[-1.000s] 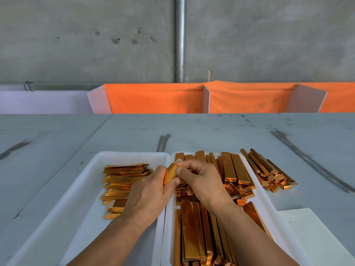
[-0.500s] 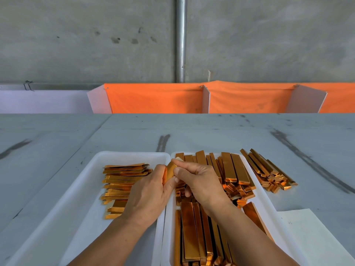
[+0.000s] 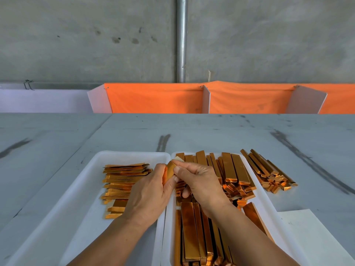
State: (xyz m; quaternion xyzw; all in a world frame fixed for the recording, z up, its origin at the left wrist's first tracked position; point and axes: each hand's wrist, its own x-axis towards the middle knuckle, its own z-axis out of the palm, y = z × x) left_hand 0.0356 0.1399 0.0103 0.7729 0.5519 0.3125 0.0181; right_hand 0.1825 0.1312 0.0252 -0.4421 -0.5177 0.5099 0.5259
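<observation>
Copper-foil box [image 3: 170,169] pinched between left hand [image 3: 148,191] and right hand [image 3: 197,182], above seam of two white trays. Left tray [image 3: 80,189] holds flat blanks [image 3: 123,181]; right tray [image 3: 269,214] holds folded boxes [image 3: 233,169]. Grey worktop [image 3: 192,131] beneath.

Gold carton [image 3: 170,169], pinched between left hand [image 3: 148,191] and right hand [image 3: 197,181] — only its far end shows. The rest lies behind the left palm and the right thumb, so its length and state of folding cannot be told. The left fingers are hidden beyond the carton. Flat blanks [image 3: 123,181], left of the left hand, have several right ends covered by that hand. Folded boxes [image 3: 194,237] below the right wrist, both forearms, the left tray [image 3: 76,198] and the right tray [image 3: 266,200] — all cut by the lower edge. The paper sheet [image 3: 307,237], right of the right forearm, is cut by the right edge.
</observation>
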